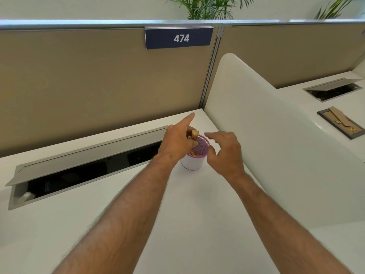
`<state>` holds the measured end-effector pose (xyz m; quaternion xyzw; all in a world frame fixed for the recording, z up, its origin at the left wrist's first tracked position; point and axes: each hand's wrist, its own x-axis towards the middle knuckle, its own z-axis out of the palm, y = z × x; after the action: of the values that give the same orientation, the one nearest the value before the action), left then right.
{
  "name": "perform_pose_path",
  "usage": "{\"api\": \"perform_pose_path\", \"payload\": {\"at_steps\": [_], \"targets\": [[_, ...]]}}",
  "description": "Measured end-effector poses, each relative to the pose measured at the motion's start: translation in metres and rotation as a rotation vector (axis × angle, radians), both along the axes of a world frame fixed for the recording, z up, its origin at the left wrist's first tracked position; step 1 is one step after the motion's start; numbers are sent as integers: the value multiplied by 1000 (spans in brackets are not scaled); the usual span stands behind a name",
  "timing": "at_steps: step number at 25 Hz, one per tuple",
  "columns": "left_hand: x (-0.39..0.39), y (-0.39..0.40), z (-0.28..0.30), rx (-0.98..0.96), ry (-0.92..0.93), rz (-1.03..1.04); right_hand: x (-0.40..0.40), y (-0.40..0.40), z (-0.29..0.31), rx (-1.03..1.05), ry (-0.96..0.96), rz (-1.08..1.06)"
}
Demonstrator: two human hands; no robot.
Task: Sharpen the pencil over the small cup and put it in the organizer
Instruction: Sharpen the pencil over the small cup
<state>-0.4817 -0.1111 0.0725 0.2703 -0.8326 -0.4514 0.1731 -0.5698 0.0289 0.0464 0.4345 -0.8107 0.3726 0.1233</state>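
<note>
Office: numbered cubicle partition [98,80] behind white desk [197,204].

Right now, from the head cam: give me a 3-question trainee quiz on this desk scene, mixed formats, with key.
1. True or false: the right hand is gripping the white cup.
2. What number is on the blue sign? A) 447 B) 474 C) 744
3. Fill in: the left hand holds a small tan object above the purple mesh ____.

Key:
1. False; it is open, beside the cup.
2. B
3. organizer
</note>
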Motion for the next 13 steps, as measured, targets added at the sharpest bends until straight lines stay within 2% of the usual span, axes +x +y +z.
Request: {"api": "perform_pose_path", "payload": {"at_steps": [6,10,13], "targets": [[1,1,-4,30,-13,-23,10,-2,10,174,200,81],[2,1,-3,-2,6,-27,14,-3,7,205,176,83],[5,2,-3,8,42,-14,11,-2,4,129,111,85]]}}
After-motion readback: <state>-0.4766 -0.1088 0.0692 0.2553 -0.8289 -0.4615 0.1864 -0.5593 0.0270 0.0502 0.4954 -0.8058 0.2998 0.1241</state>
